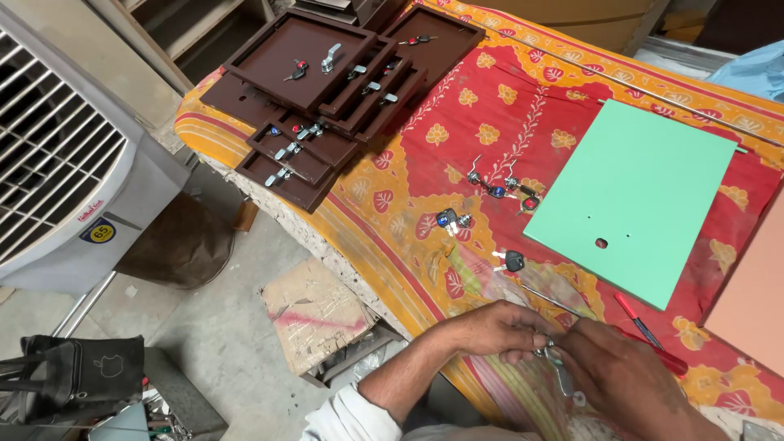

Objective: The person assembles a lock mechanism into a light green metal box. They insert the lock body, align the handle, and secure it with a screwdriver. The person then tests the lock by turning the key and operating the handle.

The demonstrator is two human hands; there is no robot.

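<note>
My left hand [498,331] and my right hand [625,376] meet at the near edge of a table covered with a red and yellow patterned cloth [490,122]. Together they hold a small silver metal lock part [558,366], pinched between the fingers of both hands. A red-handled tool [637,320] lies just beyond my right hand. Past my left hand, loose lock sets with black-headed keys [512,261] lie on the cloth. A green panel [633,196] with a small hole lies flat beyond them.
A stack of dark brown panels [327,82] fitted with silver handles and locks sits at the table's far left. A peach panel [755,302] lies at the right edge. An air cooler [57,155] stands on the floor at left, near a black bag [77,371] and cardboard [314,314].
</note>
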